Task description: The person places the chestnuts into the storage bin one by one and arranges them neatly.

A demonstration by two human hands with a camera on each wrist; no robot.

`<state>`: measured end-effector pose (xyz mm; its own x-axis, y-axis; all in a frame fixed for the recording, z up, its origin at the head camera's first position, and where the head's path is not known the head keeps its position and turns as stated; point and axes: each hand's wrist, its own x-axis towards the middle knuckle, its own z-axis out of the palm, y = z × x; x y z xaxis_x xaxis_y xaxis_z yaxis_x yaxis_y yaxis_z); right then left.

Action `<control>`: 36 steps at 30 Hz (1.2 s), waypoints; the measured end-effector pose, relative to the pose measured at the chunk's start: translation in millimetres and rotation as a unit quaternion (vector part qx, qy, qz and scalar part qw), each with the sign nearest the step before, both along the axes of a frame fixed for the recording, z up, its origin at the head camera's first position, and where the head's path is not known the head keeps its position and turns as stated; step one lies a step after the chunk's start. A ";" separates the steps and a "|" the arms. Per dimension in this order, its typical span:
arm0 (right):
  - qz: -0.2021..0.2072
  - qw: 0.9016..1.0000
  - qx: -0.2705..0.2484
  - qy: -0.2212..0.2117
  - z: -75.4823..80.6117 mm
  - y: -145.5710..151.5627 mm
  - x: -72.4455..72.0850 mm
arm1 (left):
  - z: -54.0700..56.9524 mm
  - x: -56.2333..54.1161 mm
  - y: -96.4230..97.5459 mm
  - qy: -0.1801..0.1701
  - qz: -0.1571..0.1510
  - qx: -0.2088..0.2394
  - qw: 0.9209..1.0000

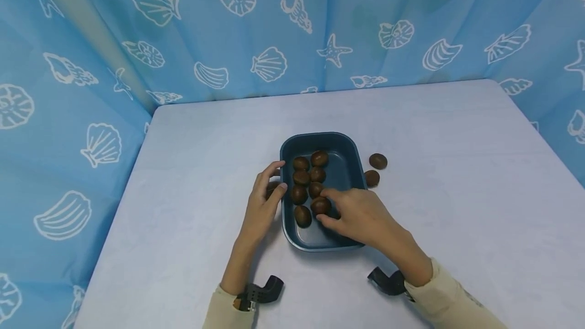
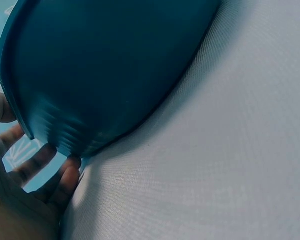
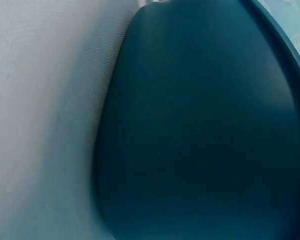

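A dark blue rectangular tray [image 1: 345, 166] sits on the table, with several brown chestnuts [image 1: 301, 177] in two rough columns toward its left side. My left hand [image 1: 261, 207] holds the tray's left side, thumb and index finger at the rim. In the left wrist view, its other fingers [image 2: 37, 162] touch the tray's ridged outer wall. My right hand [image 1: 365, 215] reaches over the right rim and pinches one chestnut [image 1: 321, 205] between thumb and index finger. The right wrist view is filled by the tray's outer wall [image 3: 200, 120], and the right hand is out of that view.
Two chestnuts [image 1: 378, 161] lie on the white tablecloth [image 1: 434, 156] just right of the tray, the nearer one against its wall. Blue shell-patterned curtains [image 1: 269, 29] hang behind the table and on both sides.
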<state>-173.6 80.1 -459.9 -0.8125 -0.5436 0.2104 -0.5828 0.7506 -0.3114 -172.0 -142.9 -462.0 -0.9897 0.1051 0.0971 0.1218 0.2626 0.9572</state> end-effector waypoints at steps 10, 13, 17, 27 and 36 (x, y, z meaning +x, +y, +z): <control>0.001 0.999 0.046 0.001 -1.7 -4.6 0.4 | 2.4 -1.5 -0.2 0.004 -0.002 -0.005 1.000; 0.009 0.998 0.055 0.001 -1.7 -4.8 0.0 | 3.1 -1.9 0.0 0.004 0.000 -0.004 1.000; 0.015 0.998 0.058 0.006 -3.4 -4.1 -0.2 | 2.2 -1.3 0.5 0.001 0.002 -0.002 1.000; 0.015 0.994 -0.092 0.056 -12.2 5.3 3.3 | -1.0 3.9 4.9 -0.002 0.002 -0.004 1.000; -0.042 0.943 -0.305 0.129 -11.6 35.1 -5.1 | 1.9 2.8 5.3 -0.002 0.008 -0.015 1.000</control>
<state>-178.7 115.2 -471.5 -0.7260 -0.1939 0.6598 -0.6451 0.5244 -0.5558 -169.2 -137.7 -460.1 -0.9916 0.0927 0.0899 0.1134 0.2922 0.9496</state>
